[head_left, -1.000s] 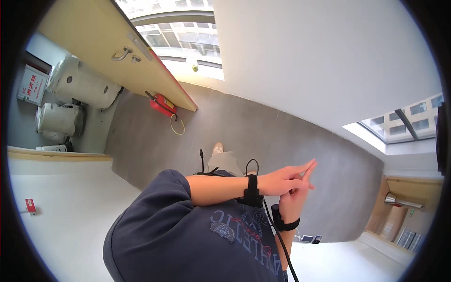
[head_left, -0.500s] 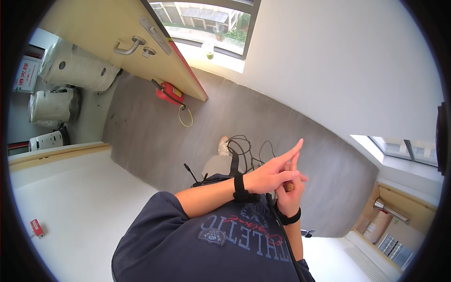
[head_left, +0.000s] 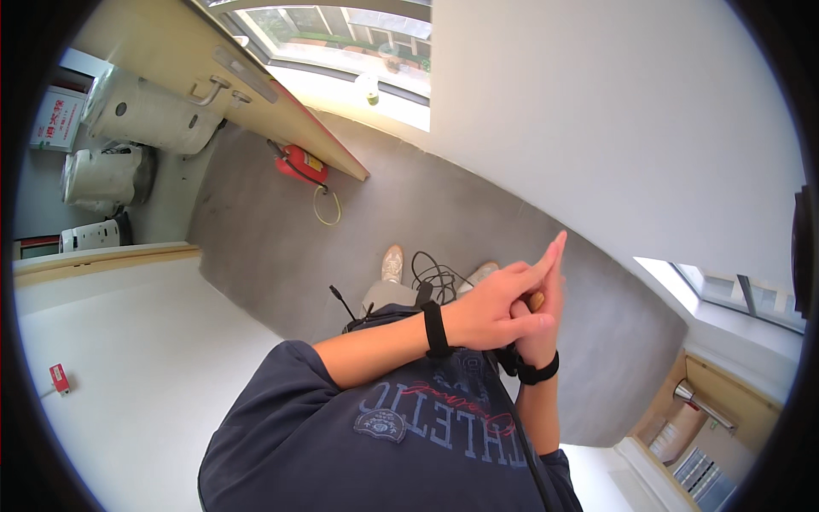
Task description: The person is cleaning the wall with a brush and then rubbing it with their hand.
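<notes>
In front of my chest, my two hands meet over the floor. My left hand (head_left: pixel 493 309) reaches across from the left with its thumb and index finger stretched out, the thumb lying over the right hand. The left fingertips touch those of my right hand (head_left: pixel 548 317). A small rounded brown object (head_left: pixel 536 300), perhaps wooden, shows between the hands. It sits by the bent right thumb, seemingly gripped by my right hand. Most of it is hidden, so its kind is unclear. Each wrist wears a black strap (head_left: pixel 436 329).
A black cable (head_left: pixel 435 277) lies coiled between my shoes (head_left: pixel 392 264). Ahead, a red fire extinguisher (head_left: pixel 300 164) stands by an open yellow door (head_left: pixel 294 111). Wrapped white cylinders (head_left: pixel 145 115) are beyond the doorway at left. A wooden shelf unit (head_left: pixel 734 384) is at right.
Both hands have risen slightly and moved right. The brown object now shows above the left thumb instead of below it. My view has shifted, and both shoes now show.
</notes>
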Demonstrator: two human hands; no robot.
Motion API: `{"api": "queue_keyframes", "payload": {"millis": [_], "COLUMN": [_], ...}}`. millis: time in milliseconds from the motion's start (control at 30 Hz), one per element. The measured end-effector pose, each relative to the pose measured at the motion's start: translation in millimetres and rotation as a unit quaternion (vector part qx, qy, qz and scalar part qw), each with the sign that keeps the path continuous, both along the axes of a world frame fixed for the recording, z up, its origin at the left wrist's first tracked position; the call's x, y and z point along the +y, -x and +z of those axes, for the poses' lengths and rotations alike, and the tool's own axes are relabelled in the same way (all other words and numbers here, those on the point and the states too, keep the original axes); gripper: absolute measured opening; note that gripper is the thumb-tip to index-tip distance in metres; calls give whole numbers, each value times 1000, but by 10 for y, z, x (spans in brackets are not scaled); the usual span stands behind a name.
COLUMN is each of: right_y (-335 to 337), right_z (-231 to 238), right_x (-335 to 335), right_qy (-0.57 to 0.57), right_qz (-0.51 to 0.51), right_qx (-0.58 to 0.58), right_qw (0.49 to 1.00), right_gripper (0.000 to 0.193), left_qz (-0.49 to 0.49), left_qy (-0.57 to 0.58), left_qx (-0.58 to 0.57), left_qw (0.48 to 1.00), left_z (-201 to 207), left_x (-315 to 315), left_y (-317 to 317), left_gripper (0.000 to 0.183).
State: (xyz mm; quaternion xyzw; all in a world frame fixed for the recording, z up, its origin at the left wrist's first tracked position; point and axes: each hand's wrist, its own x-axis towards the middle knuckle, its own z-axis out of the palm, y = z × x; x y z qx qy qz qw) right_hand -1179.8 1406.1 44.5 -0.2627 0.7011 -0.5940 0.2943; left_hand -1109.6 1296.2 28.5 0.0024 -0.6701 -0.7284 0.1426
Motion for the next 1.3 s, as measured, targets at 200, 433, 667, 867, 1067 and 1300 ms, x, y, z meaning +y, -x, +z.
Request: {"api": "queue_keyframes", "payload": {"millis": [200,433,667,867,1067,1300], "right_y": [733,1102,1315,1423,1470,1403], "right_z": [29,-49,-43,65,215,278], "right_x": [492,772,847,609,195,6], "right_qy": [30,81,81,125,94,65], "right_qz": [48,67,123,108,67,90], "right_qx": [-51,-35,10,124,59,100], "right_qw": [997,994,989,978,992,989], "right_gripper": [89,100,100,99,100,105], "left_qz": [13,-4,-55,-58,-9,16], "left_qy": [24,-7,-179,-184,-3,-78], "left_qx": [-16,-20,-75,11,42,148], "left_qw": [1000,1000,979,981,999,986], "left_z": [169,138,293,330,314,38], "left_x": [478,783,614,511,222,94], "left_y": [531,945,1256,1347,1336,1288], "left_gripper": [80,79,80,83,81,72]}}
